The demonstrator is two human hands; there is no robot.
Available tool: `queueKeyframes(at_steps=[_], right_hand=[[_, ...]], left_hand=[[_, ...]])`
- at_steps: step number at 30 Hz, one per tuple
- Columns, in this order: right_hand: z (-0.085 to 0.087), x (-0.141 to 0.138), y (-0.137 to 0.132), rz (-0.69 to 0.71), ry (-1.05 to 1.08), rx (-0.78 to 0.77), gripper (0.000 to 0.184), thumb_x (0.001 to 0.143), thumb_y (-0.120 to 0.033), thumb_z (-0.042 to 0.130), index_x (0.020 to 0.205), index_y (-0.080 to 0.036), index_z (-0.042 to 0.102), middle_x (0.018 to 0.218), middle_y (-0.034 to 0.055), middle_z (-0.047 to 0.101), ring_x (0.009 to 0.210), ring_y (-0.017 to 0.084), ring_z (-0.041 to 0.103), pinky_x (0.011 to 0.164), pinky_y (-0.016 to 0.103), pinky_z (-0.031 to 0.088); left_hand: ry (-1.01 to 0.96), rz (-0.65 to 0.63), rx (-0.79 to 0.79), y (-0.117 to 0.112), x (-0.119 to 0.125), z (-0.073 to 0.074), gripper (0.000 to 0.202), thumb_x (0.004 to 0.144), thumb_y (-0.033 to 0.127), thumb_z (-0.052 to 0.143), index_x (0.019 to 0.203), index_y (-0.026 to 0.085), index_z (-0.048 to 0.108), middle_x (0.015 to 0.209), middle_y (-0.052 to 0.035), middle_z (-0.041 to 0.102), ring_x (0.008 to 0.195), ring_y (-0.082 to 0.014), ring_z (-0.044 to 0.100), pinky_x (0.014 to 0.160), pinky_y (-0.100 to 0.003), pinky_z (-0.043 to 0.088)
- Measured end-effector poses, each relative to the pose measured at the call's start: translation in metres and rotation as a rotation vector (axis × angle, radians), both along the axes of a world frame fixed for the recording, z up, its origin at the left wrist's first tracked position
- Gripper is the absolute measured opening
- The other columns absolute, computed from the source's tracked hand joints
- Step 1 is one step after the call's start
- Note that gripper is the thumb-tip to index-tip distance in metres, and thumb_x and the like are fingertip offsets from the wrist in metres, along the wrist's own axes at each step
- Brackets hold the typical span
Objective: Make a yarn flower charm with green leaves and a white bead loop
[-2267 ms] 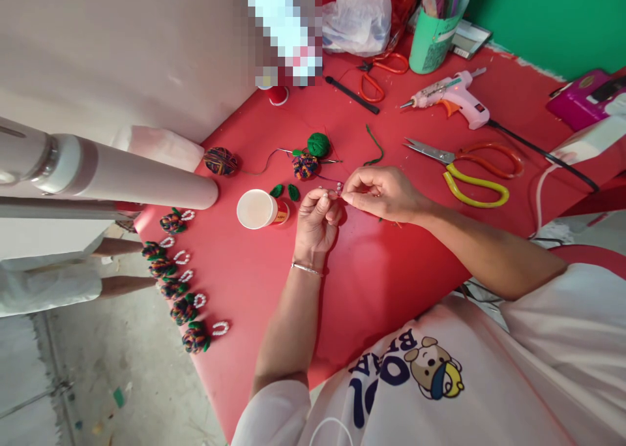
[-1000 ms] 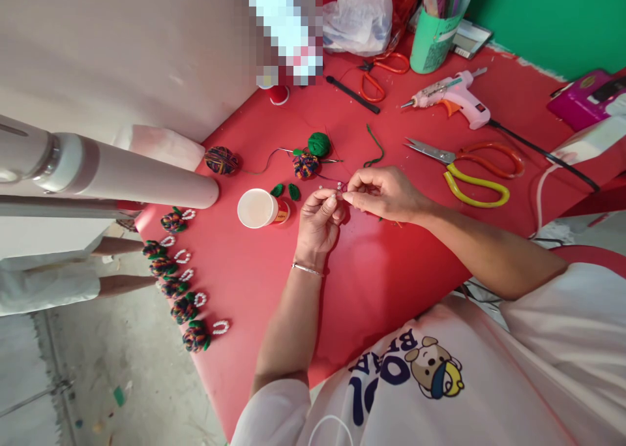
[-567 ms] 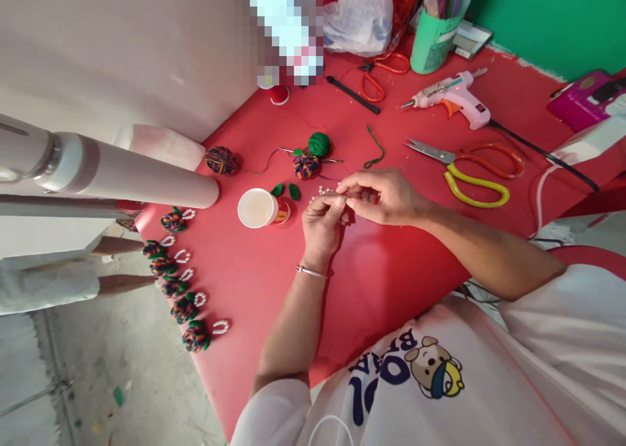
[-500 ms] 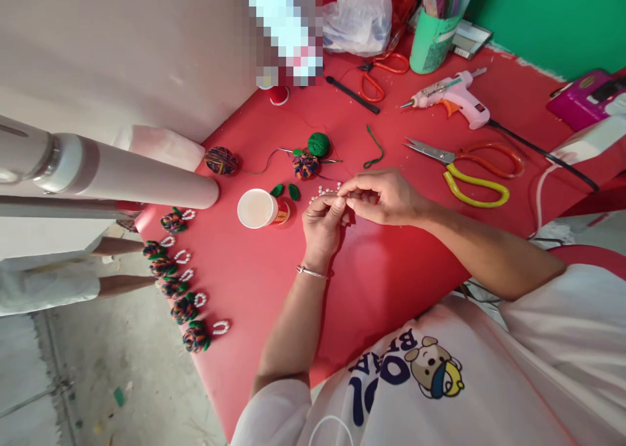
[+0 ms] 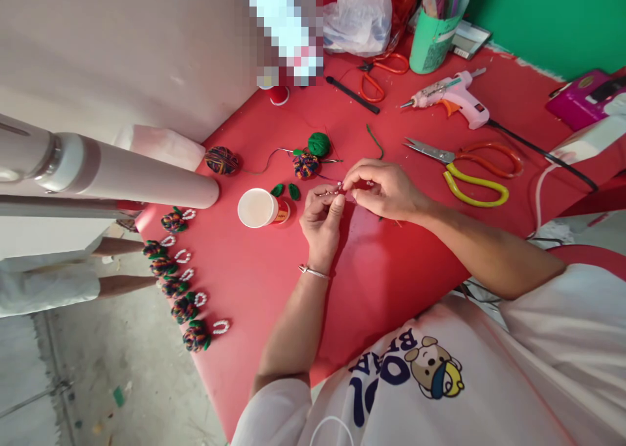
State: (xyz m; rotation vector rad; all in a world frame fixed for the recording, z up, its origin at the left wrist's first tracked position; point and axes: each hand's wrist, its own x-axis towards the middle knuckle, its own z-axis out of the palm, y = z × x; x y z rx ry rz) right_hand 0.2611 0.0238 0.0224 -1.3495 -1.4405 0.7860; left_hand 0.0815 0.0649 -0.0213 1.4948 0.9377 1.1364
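Observation:
My left hand [image 5: 321, 219] and my right hand [image 5: 381, 186] meet over the red table [image 5: 381, 270], fingertips pinched together. Between them runs a short strand of small white beads [image 5: 337, 188] on a thin wire; a few beads also show inside my right palm. Just beyond my hands lie a multicoloured yarn pompom [image 5: 306, 165], a green yarn ball [image 5: 319, 143] and two green leaves [image 5: 286, 190]. A small white-lidded jar [image 5: 257, 208] stands left of my left hand.
Several finished pompoms with bead loops [image 5: 178, 280] line the table's left edge. Scissors with orange and yellow handles [image 5: 464, 169], a glue gun [image 5: 452, 95], a green cup of tools [image 5: 433, 38] and a plastic bag [image 5: 357, 15] sit farther back. A white pipe [image 5: 107, 172] juts in from the left.
The bead strand has bent from a straight line into a curve between my fingertips. My right hand rose slightly and my left hand shifted a little right; beads now show in my right palm.

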Motion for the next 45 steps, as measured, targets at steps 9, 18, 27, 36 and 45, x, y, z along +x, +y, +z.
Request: queueKeyframes(at_steps=[9, 18, 27, 36, 45], right_hand=[[0.003, 0.001, 0.002, 0.025, 0.332, -0.213, 0.023, 0.092, -0.041, 0.073, 0.099, -0.02, 0.077, 0.089, 0.0043, 0.078, 0.074, 0.016, 0.069, 0.067, 0.029, 0.059], [-0.001, 0.013, 0.009, -0.166, 0.314, -0.08, 0.039, 0.093, -0.057, 0.077, 0.11, -0.021, 0.078, 0.107, 0.0063, 0.081, 0.093, 0.02, 0.076, 0.073, 0.028, 0.061], [-0.001, 0.009, 0.004, 0.12, 0.137, -0.251, 0.034, 0.091, -0.052, 0.08, 0.093, -0.018, 0.081, 0.067, 0.0011, 0.074, 0.06, 0.015, 0.068, 0.058, 0.025, 0.052], [0.0, 0.02, 0.012, -0.241, 0.192, -0.093, 0.038, 0.095, -0.057, 0.075, 0.092, -0.02, 0.073, 0.08, 0.0039, 0.077, 0.062, 0.013, 0.066, 0.059, 0.026, 0.053], [0.0, 0.016, 0.012, -0.21, 0.186, -0.084, 0.032, 0.094, -0.05, 0.076, 0.091, -0.019, 0.075, 0.079, 0.0043, 0.078, 0.059, 0.013, 0.067, 0.059, 0.026, 0.054]], left_hand=[[-0.088, 0.037, 0.032, 0.001, 0.002, 0.001, 0.028, 0.092, 0.051, 0.085, 0.083, 0.025, 0.081, 0.115, -0.006, 0.072, 0.114, -0.0213, 0.069, 0.106, -0.042, 0.055], [-0.101, 0.042, 0.023, 0.002, 0.002, 0.0, 0.03, 0.09, 0.053, 0.087, 0.081, 0.025, 0.082, 0.112, -0.006, 0.073, 0.112, -0.0212, 0.069, 0.107, -0.043, 0.054], [-0.067, 0.06, 0.042, 0.001, 0.003, 0.0, 0.032, 0.09, 0.057, 0.085, 0.086, 0.025, 0.083, 0.11, -0.0057, 0.07, 0.105, -0.0193, 0.069, 0.097, -0.037, 0.057], [0.434, 0.019, 0.295, -0.005, 0.012, -0.007, 0.007, 0.094, 0.027, 0.076, 0.095, 0.024, 0.083, 0.098, -0.0057, 0.067, 0.088, -0.0195, 0.064, 0.078, -0.031, 0.053], [0.593, 0.052, 0.314, -0.003, 0.019, -0.007, 0.009, 0.091, 0.021, 0.076, 0.096, 0.026, 0.083, 0.097, -0.0047, 0.067, 0.081, -0.019, 0.062, 0.068, -0.03, 0.045]])
